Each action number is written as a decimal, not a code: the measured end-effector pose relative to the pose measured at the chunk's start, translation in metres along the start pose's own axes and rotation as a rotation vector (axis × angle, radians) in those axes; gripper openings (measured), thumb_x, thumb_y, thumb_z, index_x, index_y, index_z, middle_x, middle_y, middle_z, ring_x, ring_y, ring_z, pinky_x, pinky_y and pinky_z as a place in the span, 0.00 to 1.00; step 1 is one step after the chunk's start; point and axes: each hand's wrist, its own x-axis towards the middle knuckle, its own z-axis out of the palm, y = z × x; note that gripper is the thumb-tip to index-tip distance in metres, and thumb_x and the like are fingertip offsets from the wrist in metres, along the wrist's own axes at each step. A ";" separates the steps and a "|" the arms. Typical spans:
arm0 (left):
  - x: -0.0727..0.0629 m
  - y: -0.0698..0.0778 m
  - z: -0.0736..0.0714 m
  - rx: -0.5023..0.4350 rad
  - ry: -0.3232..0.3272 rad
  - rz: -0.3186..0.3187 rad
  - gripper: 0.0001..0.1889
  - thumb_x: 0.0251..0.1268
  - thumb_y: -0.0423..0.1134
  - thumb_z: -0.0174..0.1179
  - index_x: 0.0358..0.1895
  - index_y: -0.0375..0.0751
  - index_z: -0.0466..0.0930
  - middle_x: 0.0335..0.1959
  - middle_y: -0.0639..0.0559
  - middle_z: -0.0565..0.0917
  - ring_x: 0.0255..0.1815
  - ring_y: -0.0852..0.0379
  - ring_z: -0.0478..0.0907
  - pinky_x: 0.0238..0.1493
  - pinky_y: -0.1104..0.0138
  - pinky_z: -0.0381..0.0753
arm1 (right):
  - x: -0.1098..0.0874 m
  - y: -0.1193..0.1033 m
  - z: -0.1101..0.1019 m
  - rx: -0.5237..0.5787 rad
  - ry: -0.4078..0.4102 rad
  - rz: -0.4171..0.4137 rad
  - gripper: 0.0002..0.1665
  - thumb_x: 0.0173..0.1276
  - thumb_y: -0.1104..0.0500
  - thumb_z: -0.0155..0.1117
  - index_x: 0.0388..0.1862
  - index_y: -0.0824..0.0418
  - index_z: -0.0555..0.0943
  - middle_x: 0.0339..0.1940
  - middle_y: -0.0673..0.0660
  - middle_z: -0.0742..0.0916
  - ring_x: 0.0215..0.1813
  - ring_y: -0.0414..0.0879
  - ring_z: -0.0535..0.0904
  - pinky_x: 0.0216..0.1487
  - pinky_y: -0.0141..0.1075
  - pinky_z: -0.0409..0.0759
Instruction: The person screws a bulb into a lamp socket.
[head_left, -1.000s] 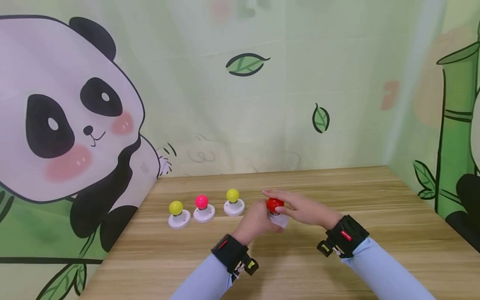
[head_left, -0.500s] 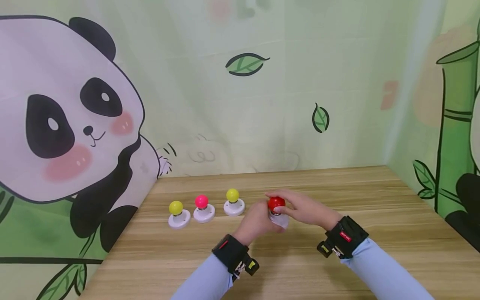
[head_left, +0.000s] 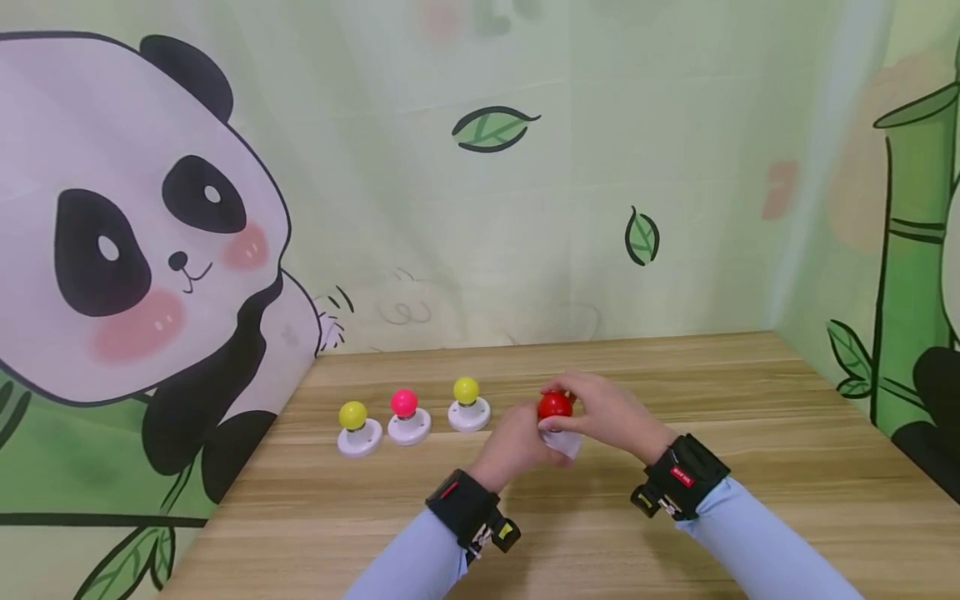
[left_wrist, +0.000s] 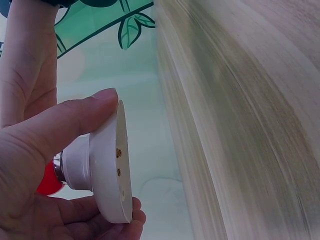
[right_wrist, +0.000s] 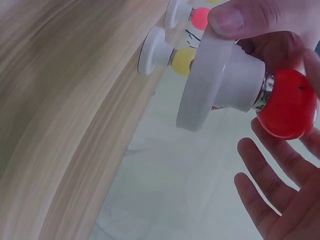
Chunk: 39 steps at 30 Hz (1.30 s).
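My left hand [head_left: 517, 442] grips a round white lamp holder [left_wrist: 102, 165] by its base, thumb on one side and fingers on the other. Its underside, with small brass-coloured screws, faces the left wrist camera. A red light bulb [right_wrist: 289, 105] sits in the holder, some of its metal cap showing at the socket mouth. Around this bulb, the thumb and forefinger of my right hand [head_left: 611, 414] pinch from the right. Other fingers of that hand stand spread below the bulb in the right wrist view. Holder and bulb are off the table.
To the left, a row of white holders stands on the wooden table [head_left: 675, 533]: one with a yellow bulb [head_left: 353, 415], one with a pink bulb [head_left: 404, 403], another with a yellow bulb [head_left: 466, 390]. A printed panda cloth [head_left: 375, 208] hangs behind.
My right hand's fingers have bent more around the red bulb, and its thumb has shifted left across the front. The holder and bulb have moved slightly right with my left hand.
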 end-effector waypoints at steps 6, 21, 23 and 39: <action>0.000 0.000 -0.001 -0.022 -0.001 0.016 0.33 0.40 0.40 0.79 0.54 0.40 0.77 0.48 0.49 0.83 0.44 0.55 0.79 0.51 0.62 0.79 | -0.001 0.006 -0.002 0.190 -0.105 -0.099 0.35 0.69 0.46 0.60 0.73 0.50 0.65 0.74 0.53 0.69 0.73 0.53 0.65 0.67 0.52 0.69; 0.002 0.001 -0.004 0.015 0.011 0.030 0.35 0.40 0.42 0.80 0.56 0.40 0.76 0.48 0.49 0.84 0.45 0.55 0.80 0.53 0.63 0.79 | 0.001 0.004 -0.008 0.323 -0.256 -0.158 0.30 0.75 0.59 0.52 0.74 0.58 0.63 0.76 0.58 0.66 0.76 0.56 0.59 0.72 0.53 0.59; 0.002 0.001 -0.004 0.019 0.012 0.029 0.35 0.39 0.42 0.80 0.56 0.40 0.76 0.48 0.49 0.84 0.45 0.55 0.80 0.53 0.63 0.79 | 0.001 0.004 -0.008 0.323 -0.255 -0.158 0.30 0.74 0.60 0.53 0.74 0.58 0.64 0.75 0.57 0.67 0.76 0.55 0.60 0.71 0.53 0.60; 0.001 0.001 -0.002 -0.035 0.003 0.044 0.37 0.40 0.41 0.79 0.59 0.42 0.74 0.53 0.49 0.82 0.48 0.54 0.79 0.53 0.63 0.79 | 0.004 -0.002 0.001 0.187 -0.058 0.018 0.26 0.60 0.48 0.71 0.56 0.55 0.79 0.53 0.53 0.83 0.51 0.47 0.78 0.48 0.36 0.81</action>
